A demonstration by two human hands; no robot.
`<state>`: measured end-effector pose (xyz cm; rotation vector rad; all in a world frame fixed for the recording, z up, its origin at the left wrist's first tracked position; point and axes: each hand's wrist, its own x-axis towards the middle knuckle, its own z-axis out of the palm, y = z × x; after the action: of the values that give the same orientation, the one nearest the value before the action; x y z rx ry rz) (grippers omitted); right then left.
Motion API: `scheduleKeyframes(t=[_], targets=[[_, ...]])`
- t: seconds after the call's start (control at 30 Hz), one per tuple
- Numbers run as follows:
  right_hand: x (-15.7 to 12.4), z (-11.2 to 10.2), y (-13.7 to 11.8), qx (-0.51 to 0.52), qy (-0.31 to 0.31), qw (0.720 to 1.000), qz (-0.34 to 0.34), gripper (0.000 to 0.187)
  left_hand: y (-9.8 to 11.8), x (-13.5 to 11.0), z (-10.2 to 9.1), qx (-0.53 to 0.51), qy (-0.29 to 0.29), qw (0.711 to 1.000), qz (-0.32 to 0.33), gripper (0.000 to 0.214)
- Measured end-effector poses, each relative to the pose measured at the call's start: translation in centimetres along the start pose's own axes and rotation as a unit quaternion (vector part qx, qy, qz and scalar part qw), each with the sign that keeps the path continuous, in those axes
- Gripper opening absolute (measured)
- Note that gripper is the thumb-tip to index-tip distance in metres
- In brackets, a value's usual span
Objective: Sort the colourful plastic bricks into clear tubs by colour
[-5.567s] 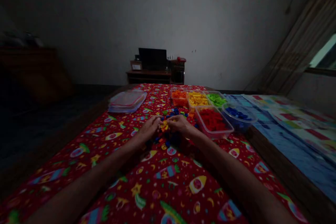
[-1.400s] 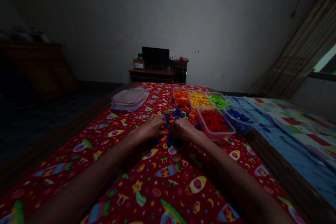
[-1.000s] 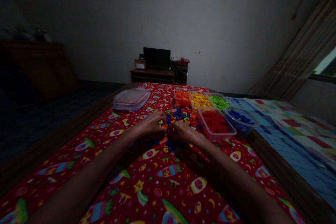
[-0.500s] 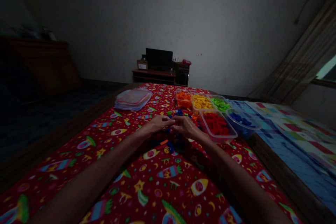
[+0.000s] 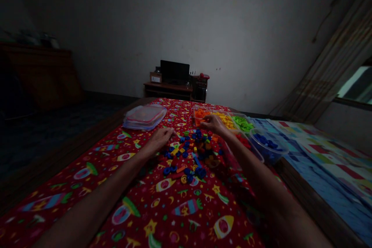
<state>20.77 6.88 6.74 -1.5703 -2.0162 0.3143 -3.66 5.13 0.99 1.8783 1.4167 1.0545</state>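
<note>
**Small plastic pieces between two hands, tubs of colour beside them**

The loose pile of small plastic pieces (image 5: 188,157) lies on the red printed tablecloth (image 5: 174,217), in the middle of the head view. It is mostly blue, with some orange, yellow and green pieces mixed in.

I judge that these pieces are very light, hard and smooth. They will not bend or break in the fingers, but they may slip or roll away when pushed. A pinch of thumb and forefinger on the two sides of one piece seems the safest grip.

The left hand (image 5: 161,137) rests palm down at the far left edge of the pile and touches the cloth, its fingers loosely bent. I cannot tell if it holds anything.

The right hand (image 5: 213,123) is beyond the pile, just beside the orange tub (image 5: 195,111) and the yellow tub (image 5: 234,116). Its fingers are drawn together, but the picture is too dark to show if a piece is between them. The pile is on the near side of this hand, under the forearm.

Further right stand the green tub (image 5: 247,119) and the blue tub (image 5: 271,155). A stack of lids (image 5: 144,116) lies well to the left.
</note>
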Motion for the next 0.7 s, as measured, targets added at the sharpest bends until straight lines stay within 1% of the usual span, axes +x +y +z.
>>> scheduleKeyframes(t=[0.1,0.17,0.27,0.37,0.47,0.53,0.63,0.7], targets=[[4.8,-1.6,0.2,-0.046,0.021,0.999,0.020,0.019,-1.3,0.2,-0.2,-0.012,0.007,0.999,-0.030,0.048],[7.3,-2.4,0.4,-0.059,0.030,0.997,0.025,0.021,-2.0,0.4,-0.3,-0.036,0.006,0.999,-0.037,0.047],[9.3,-3.1,0.8,-0.077,0.047,0.996,0.025,0.025,-3.1,0.8,-0.3,-0.041,0.008,0.999,-0.031,0.045],[9.1,-3.0,1.6,-0.086,0.044,0.995,0.015,0.021,-4.0,1.1,-0.1,-0.029,0.006,0.999,-0.027,0.043],[7.6,-2.8,2.3,-0.096,0.015,0.995,-0.002,0.019,-4.7,1.3,0.2,-0.012,0.009,1.000,-0.011,0.043],[6.7,-2.9,2.6,-0.103,-0.006,0.994,-0.018,0.020,-4.9,1.3,0.2,0.019,0.016,1.000,0.001,0.044],[5.8,-3.3,2.4,-0.109,-0.024,0.993,-0.044,0.020,-4.8,1.1,-0.1,0.064,0.013,0.998,0.004,0.045],[5.3,-3.4,1.8,-0.107,-0.031,0.992,-0.061,0.017,-4.5,0.8,-0.4,0.075,0.005,0.997,0.002,0.044]])
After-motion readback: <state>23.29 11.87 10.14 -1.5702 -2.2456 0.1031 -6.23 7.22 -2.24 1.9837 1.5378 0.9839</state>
